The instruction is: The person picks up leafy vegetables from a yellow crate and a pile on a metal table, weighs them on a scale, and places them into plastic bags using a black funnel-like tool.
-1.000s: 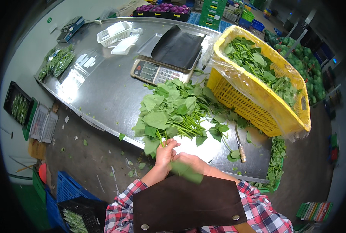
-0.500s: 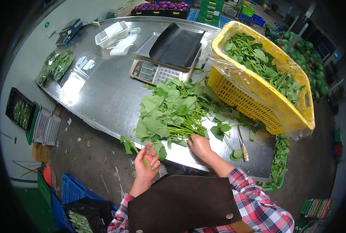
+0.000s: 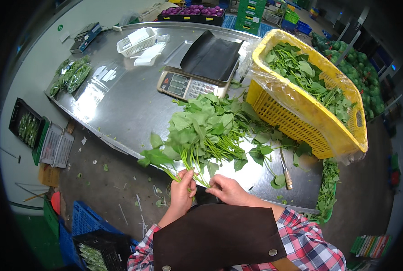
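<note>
As I watch from afar through the head camera, the right hand (image 3: 230, 189) is back beside the left hand (image 3: 182, 192), whereas half a second ago it was reaching into the leafy pile (image 3: 219, 115). More stems (image 3: 188, 159) now slant out from the near edge of the pile toward the two hands, so I judge that another few are being drawn into the handful. The left hand is closed, thumb against fingers, around thin stalks whose leaves fan out over the edge of the surface (image 3: 133, 99). The right hand pinches a stalk near its lower end, fingers curled.

I see smooth, slender, bright green stalks and broad, soft, matte leaves, pointed at the tip and overlapping loosely. The surface is brushed metal, glossy where light strikes it. Beyond the pile, the scale (image 3: 176, 84) carries a curled, flexible black sheet (image 3: 212, 56). To the right stands a tilted yellow crate (image 3: 276, 118) of rigid, slotted plastic, with crinkled clear film over its rim and more greens inside. Near it lies a knife with a pale, rounded handle (image 3: 288, 181).
</note>
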Demonstrator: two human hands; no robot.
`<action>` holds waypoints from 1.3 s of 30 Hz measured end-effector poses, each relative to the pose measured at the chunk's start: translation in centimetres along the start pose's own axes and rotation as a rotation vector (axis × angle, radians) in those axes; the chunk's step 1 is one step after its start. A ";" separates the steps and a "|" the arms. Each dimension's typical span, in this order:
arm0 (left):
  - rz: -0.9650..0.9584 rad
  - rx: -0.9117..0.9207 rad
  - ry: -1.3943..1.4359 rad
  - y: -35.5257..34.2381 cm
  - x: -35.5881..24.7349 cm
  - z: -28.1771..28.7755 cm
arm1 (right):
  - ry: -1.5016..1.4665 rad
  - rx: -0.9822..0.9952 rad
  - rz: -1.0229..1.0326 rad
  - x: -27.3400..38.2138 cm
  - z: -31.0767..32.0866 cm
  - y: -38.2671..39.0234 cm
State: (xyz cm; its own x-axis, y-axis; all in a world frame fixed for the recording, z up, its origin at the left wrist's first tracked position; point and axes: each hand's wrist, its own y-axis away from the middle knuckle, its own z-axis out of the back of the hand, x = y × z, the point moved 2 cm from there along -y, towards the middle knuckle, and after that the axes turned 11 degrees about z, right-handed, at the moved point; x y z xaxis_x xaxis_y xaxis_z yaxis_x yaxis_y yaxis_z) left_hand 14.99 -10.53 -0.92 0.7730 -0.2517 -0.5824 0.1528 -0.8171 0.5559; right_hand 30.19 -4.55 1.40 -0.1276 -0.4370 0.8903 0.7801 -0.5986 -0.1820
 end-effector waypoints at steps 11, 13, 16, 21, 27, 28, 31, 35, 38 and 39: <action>0.081 -0.065 0.088 -0.2 3.3 1.8 | -0.218 -0.293 -0.104 -2.9 -1.3 1.8; 0.094 -0.191 0.195 -1.1 3.8 4.2 | -0.407 -0.475 -0.150 -2.6 -0.4 2.3; 0.022 -0.322 0.216 -0.9 3.0 6.7 | -1.035 -0.847 -0.096 -2.6 4.1 3.1; 0.254 -0.160 0.088 2.0 3.0 4.3 | 0.418 -0.502 -0.167 -9.6 4.9 0.7; 0.052 -0.135 -0.202 5.0 2.3 4.6 | 0.241 -0.437 -0.136 -7.6 7.3 -2.4; -0.079 -0.165 -0.226 6.1 1.9 3.6 | 0.060 -0.487 -0.229 -5.9 8.1 -2.5; 0.175 0.191 0.137 5.7 1.6 2.4 | 0.145 -0.446 -0.290 -7.1 9.1 -1.6; 0.130 0.151 0.227 2.4 0.5 1.1 | 0.342 -0.478 0.078 -2.9 7.3 -2.1; 0.035 0.071 0.046 -0.1 -0.9 -4.4 | 0.397 -0.411 0.116 -2.1 5.4 -1.1; 0.057 0.096 0.047 -1.3 -0.5 -4.8 | 0.378 -0.381 0.139 -1.6 4.6 -1.0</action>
State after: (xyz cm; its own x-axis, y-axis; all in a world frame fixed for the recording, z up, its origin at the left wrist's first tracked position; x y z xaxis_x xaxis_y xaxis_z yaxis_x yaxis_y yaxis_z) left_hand 17.37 -6.83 1.50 0.8069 -0.2764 -0.5221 0.0499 -0.8488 0.5264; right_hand 32.41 -0.16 2.05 -0.3045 -0.6978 0.6483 0.5372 -0.6879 -0.4881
